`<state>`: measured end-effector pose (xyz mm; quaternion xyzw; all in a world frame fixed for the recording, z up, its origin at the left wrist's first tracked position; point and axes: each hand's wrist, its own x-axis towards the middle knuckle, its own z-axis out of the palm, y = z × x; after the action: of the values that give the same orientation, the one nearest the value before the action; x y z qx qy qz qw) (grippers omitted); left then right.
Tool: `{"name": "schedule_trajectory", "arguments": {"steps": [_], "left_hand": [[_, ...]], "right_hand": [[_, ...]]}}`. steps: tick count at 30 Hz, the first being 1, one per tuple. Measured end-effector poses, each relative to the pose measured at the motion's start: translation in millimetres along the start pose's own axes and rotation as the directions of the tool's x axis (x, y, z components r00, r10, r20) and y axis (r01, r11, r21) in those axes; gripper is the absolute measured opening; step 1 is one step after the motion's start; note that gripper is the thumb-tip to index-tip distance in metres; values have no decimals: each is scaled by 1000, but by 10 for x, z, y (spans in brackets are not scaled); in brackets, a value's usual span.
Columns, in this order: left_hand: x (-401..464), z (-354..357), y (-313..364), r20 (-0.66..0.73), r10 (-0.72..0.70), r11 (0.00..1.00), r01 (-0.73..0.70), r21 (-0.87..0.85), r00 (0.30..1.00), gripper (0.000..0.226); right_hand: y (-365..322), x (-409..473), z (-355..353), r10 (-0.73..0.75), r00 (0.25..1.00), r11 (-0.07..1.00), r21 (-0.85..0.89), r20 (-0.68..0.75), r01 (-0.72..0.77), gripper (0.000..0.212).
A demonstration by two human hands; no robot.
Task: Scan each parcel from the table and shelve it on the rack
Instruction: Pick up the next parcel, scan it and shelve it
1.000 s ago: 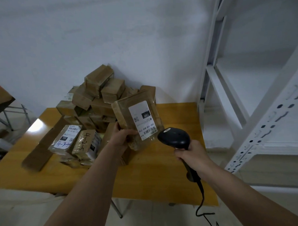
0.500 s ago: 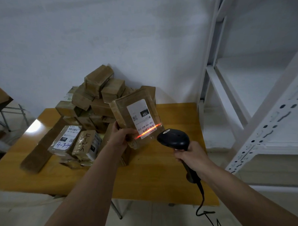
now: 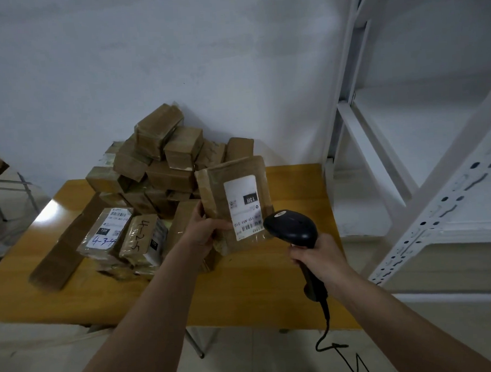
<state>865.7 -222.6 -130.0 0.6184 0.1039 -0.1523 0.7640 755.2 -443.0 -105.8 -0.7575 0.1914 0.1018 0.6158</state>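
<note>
Centre of frame: the left hand (image 3: 204, 229) grips a flat brown parcel (image 3: 235, 203) by its lower left edge, upright, its white label (image 3: 244, 207) facing the camera. Just right of it, the right hand (image 3: 316, 257) holds a black barcode scanner (image 3: 292, 226), head beside the label's lower corner, cable (image 3: 326, 331) trailing to the bottom edge. Left centre: a pile of brown parcels (image 3: 159, 164) on a yellow table (image 3: 257, 295). Right: a white rack (image 3: 423, 161).

Small print and barcode on the white label of the brown paper parcel (image 3: 234, 203) too fine to read (only "15H" legible), white metal rack (image 3: 423, 155) cut off at top and right, black scanner cable (image 3: 341, 356) leaving the bottom edge, lower boxes of the brown cardboard pile (image 3: 159, 167) hidden behind the upper ones.
</note>
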Motion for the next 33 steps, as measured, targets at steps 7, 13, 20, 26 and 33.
{"name": "schedule_trajectory", "arguments": {"steps": [7,13,20,26,33], "left_hand": [[19,-15,-309,193,-210,967,174,187,959,95],[-98,159,-730,301,-360,904,252,344,883,102],[-528,561,-1125,368,-431,858,249,448,824,101],[-1111,1156,-1440,426,-466,832,221,508,776,95],[-1844,2129,-1715,537,-462,837,147,527,705,92]], "right_hand": [[212,-116,136,71,989,993,108,-131,-57,12],[502,-419,174,162,958,966,234,-236,-106,24],[822,-875,-202,189,913,956,278,-361,-88,18],[1197,-1530,-716,207,874,942,332,-440,-55,13],[1605,-2560,-1435,235,785,914,405,-574,22,13]]}}
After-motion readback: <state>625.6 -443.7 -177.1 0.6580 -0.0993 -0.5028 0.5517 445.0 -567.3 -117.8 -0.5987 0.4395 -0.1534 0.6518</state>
